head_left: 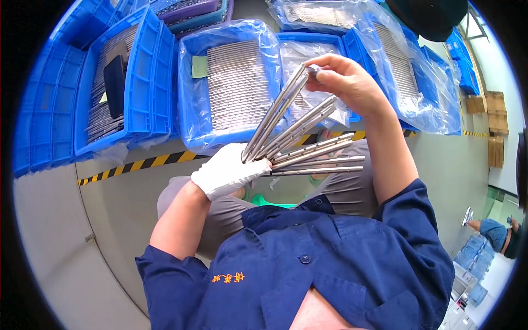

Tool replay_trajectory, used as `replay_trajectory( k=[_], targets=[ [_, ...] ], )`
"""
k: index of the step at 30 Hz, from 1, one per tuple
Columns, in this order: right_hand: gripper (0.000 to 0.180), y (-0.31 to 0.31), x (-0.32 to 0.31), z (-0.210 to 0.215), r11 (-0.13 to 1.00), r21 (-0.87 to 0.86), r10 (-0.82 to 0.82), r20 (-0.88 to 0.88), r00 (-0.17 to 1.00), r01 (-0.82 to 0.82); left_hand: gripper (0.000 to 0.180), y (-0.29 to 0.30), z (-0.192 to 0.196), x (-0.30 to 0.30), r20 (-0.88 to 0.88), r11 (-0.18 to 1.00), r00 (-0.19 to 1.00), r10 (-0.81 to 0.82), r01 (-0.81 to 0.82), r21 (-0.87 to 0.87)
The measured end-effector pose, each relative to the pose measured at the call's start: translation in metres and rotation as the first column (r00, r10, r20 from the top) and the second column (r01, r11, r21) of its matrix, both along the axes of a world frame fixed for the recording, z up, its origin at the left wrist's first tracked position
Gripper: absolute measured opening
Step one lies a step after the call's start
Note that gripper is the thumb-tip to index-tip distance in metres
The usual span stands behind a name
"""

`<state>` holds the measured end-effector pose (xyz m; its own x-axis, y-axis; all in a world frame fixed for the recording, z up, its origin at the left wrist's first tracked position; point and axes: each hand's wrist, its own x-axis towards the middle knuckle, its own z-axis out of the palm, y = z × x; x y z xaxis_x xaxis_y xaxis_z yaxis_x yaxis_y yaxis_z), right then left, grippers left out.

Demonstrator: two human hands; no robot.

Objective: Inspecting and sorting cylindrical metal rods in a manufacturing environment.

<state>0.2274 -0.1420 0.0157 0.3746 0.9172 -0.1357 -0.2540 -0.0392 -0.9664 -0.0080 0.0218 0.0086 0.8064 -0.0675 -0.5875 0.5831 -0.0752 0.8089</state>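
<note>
My left hand (228, 169), in a white glove, is closed around one end of a bundle of slim metal rods (300, 129). The rods fan out to the right, with small dark holes or marks along their lengths. My bare right hand (346, 82) pinches a small dark piece (312, 71) between thumb and fingers, at the upper tip of the topmost rods. What that piece is, I cannot make out. Just beyond the rods stands a blue crate (190, 104) lined with clear plastic, holding rows of similar rods (236, 82) and a green paper slip (199, 66).
A blue crate (144, 71) at the left holds rods and a black phone (114, 87). More plastic-lined crates stand to the right, one with stacked rods (396, 60). Yellow-black tape (159, 160) runs along the floor. Another person (498, 234) is at the far right.
</note>
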Motion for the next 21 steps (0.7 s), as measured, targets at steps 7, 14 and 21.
replay_trajectory(
  k=[7,14,21],
  targets=[
    [0.032,-0.0013,0.003,-0.0143,0.997,0.03,0.078,-0.109,0.991,-0.075,0.04,-0.0032,0.0016,-0.001,0.014,0.998,0.998,-0.066,0.066,-0.007],
    [0.03,-0.0039,0.0035,-0.0066,0.996,-0.037,0.088,0.057,0.994,-0.086,0.037,-0.0061,-0.0019,-0.0057,0.018,0.999,1.0,-0.025,0.026,-0.048],
    [0.029,-0.0034,0.0001,-0.0128,0.992,0.051,0.12,-0.13,0.984,-0.114,0.036,-0.0056,-0.0031,-0.0074,-0.023,0.997,0.998,-0.064,0.063,-0.04]
  ],
)
